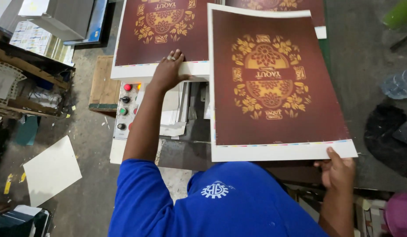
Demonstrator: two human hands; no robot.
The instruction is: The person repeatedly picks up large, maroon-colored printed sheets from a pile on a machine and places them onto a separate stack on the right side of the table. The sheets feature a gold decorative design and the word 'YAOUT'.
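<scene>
Right hand (338,172) is pinching the maroon printed sheet (273,87) by its near edge, lifting it – left hand (168,72) is pressing flat, open, on the stack (159,70), probably steadying it – next needs square alignment

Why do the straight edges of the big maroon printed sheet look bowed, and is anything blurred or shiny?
Head view: the wide lens bends the maroon printed sheet with gold flower pattern near the frame's sides; light is even, with soft sheen on the print; the right hand gripping its white border and the left hand are sharp.

Sheet (278,87) right of stack (161,39)
</scene>
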